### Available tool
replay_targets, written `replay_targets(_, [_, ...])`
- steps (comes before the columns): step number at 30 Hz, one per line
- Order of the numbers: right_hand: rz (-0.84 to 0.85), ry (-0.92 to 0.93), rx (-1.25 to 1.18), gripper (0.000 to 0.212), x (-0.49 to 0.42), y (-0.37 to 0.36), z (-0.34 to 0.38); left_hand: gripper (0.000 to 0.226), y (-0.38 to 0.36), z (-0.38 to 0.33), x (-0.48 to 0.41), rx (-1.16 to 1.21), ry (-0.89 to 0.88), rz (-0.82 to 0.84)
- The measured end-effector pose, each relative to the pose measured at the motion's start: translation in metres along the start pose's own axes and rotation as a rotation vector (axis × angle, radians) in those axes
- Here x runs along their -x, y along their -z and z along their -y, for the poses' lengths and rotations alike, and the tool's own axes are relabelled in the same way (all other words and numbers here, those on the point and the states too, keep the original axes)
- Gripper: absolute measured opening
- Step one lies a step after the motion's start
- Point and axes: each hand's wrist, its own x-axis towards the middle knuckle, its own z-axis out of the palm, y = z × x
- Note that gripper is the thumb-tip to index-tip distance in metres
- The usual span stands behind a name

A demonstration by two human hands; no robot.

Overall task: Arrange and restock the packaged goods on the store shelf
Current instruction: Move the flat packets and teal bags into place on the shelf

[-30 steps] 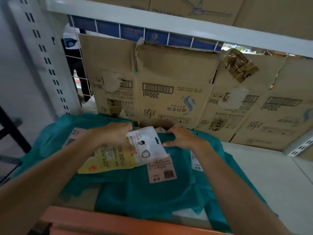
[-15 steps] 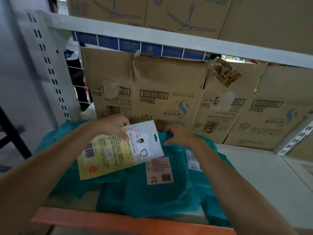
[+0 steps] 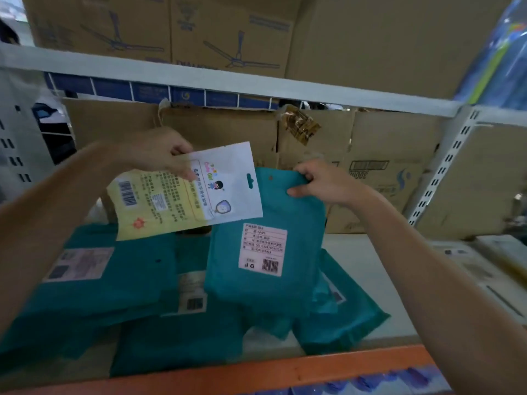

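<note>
**Head view of a store shelf [image 3: 359, 252].** The left hand [image 3: 158, 152] pinches a yellow-and-white packet [image 3: 182, 201] at its upper edge, with the fingers [image 3: 182, 168] curled onto the printed face. The packet's long axis runs nearly level, rising slightly to the right. Its white header end, with a teal hang slot, points right, and its yellow end, bearing a barcode, points left. The header reads "Cute Girl" beside a cartoon figure; the columns of Chinese print are too small to read.

The right hand [image 3: 328, 182] grips the far right corner of a teal packet [image 3: 288, 209], thumb on the face and fingers folded behind. This packet is steeply tilted, with its long axis running away from the viewer and its punched top edge toward the back. A pink label [image 3: 263, 252] on its face carries Chinese text and a barcode.

Both packets are over a pile of teal packets [image 3: 114, 283] lying flat on the shelf, behind its orange front rail [image 3: 256, 372]. Cardboard boxes [image 3: 385, 181] line the back, and the cartons [image 3: 222, 38] above show ceiling-fan drawings.
</note>
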Motion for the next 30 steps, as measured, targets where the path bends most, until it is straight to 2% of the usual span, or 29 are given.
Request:
replay_targets(5, [-0.162,-0.025,0.019,0.021,0.020,0.051,-0.023,0.012,0.013,-0.046,-0.026,-0.138,-0.028,-0.076])
replay_targets(10, [-0.320,-0.036,0.230,0.028,0.039,0.092,-0.076,0.009,-0.014,-0.099,-0.058,-0.268,-0.060,-0.079])
replay_targets(18, [-0.310,-0.073,0.438,0.026,0.091,0.167,-0.202,0.007,-0.100,-0.225,-0.122,-0.385,-0.097,-0.047])
replay_targets(21, [-0.299,-0.074,0.452,0.034,0.111,0.198,-0.249,0.012,-0.136,-0.267,-0.144,-0.394,-0.089,-0.063])
replay_targets(23, [-0.301,-0.072,0.480,0.027,0.122,0.216,-0.274,0.004,-0.157,-0.289,-0.155,-0.370,-0.069,-0.070])
replay_targets(30, [-0.409,-0.093,0.503,0.018,0.152,0.258,-0.338,0.007,-0.194,-0.353,-0.192,-0.282,-0.076,-0.003])
